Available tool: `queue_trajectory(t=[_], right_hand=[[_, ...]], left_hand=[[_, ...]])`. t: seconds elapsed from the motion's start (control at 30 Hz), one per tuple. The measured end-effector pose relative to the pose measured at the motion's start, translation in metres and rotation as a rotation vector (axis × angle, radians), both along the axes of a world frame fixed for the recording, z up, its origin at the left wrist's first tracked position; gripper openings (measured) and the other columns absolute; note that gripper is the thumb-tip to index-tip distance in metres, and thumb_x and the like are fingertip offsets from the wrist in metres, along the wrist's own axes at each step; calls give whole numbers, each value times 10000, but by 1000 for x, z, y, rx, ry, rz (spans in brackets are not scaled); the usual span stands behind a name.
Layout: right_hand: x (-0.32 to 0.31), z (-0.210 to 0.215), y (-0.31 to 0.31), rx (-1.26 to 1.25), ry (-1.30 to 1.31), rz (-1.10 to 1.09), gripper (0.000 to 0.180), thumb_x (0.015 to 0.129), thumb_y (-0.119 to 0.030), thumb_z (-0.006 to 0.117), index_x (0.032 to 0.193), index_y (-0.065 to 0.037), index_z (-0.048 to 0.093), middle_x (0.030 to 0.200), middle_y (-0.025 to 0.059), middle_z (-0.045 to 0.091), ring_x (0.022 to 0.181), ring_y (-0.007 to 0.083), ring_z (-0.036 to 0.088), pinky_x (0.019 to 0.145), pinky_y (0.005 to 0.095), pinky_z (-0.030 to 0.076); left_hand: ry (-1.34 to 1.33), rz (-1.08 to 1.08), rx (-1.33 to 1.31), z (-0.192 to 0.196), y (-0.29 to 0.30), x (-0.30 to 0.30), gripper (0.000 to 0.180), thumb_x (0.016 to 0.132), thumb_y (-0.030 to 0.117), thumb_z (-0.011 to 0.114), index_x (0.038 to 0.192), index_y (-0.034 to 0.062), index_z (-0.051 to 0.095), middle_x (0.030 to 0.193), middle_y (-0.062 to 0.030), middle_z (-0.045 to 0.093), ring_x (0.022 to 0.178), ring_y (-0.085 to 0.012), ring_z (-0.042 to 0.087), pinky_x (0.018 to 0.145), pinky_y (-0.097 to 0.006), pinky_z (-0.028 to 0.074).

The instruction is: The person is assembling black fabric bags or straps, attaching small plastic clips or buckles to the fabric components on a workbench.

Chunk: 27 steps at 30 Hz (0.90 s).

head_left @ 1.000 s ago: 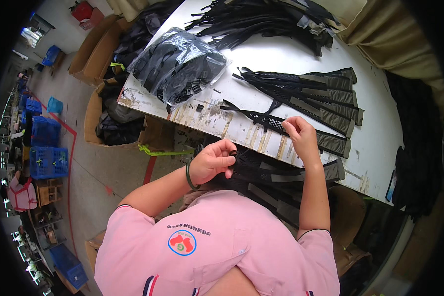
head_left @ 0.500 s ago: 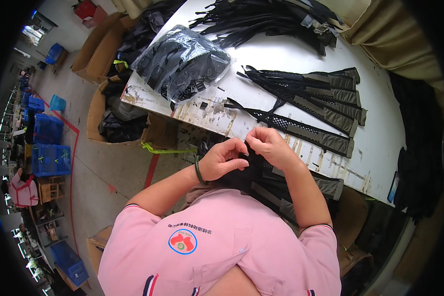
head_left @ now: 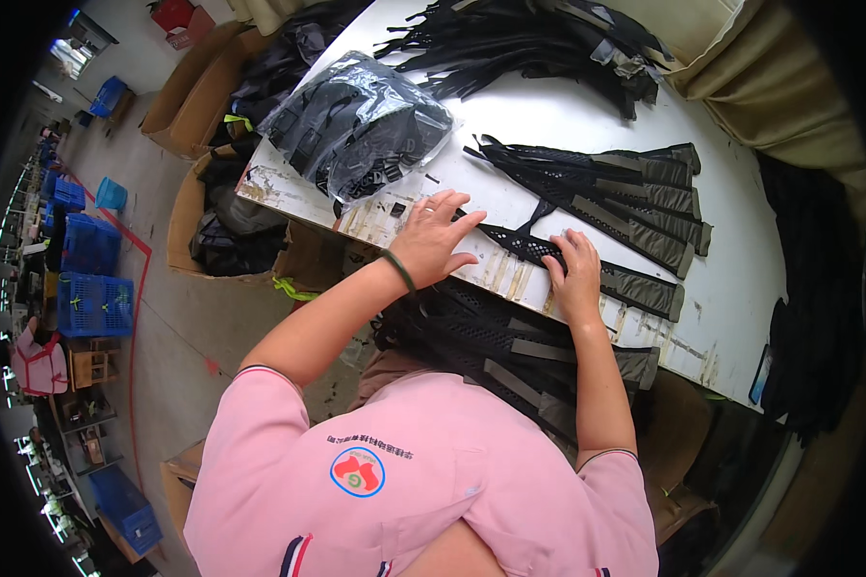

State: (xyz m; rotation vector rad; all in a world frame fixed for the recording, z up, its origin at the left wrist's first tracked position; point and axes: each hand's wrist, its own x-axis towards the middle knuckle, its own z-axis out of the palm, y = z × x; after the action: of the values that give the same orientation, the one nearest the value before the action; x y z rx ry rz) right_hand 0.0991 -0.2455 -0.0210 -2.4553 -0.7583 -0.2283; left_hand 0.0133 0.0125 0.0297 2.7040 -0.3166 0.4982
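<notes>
Several black mesh straps with wide grey fabric ends lie fanned on the white table. The nearest strap runs along the table's front edge. Over its narrow end, my left hand is open with fingers spread; whether it touches the strap is not clear. My right hand rests on the same strap's mesh part, fingers stretched and thumb apart. Similar straps lie in a bunch across my lap, partly below the table edge.
A clear plastic bag of black gear sits on the table's left corner. Black straps are heaped at the far side. Cardboard boxes with dark items stand on the floor at left. Dark fabric hangs at right.
Both hands have moved forward from in front of my chest to the table, parting as they went. Fingers that were pinched together are now spread over the nearest strap.
</notes>
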Motion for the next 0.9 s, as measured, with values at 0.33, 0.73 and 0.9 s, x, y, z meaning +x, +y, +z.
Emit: queue_trajectory(t=[0.33,0.73,0.9], right_hand=[[-16,0,-37,37,73,3,383,747,-137,718,1114,-88,616,1277,146,530,1263,352,416,1036,429,351],[-19,33,68,65,233,381,281,748,-103,695,1020,-65,634,900,132,652,876,309,613,797,415,465],[-11,39,64,85,739,332,170,809,-135,652,945,-33,665,787,170,648,708,299,631,664,370,485]], left_hand=[[285,-203,55,-32,7,37,198,738,144,699,897,119,585,906,-37,613,917,-241,592,830,-386,430],[666,-195,-798,-19,10,10,163,835,98,656,943,14,568,861,-79,637,762,-168,605,655,-291,483],[349,-217,-336,-2,16,-9,235,807,111,698,999,34,585,874,-62,612,838,-178,599,714,-328,493]])
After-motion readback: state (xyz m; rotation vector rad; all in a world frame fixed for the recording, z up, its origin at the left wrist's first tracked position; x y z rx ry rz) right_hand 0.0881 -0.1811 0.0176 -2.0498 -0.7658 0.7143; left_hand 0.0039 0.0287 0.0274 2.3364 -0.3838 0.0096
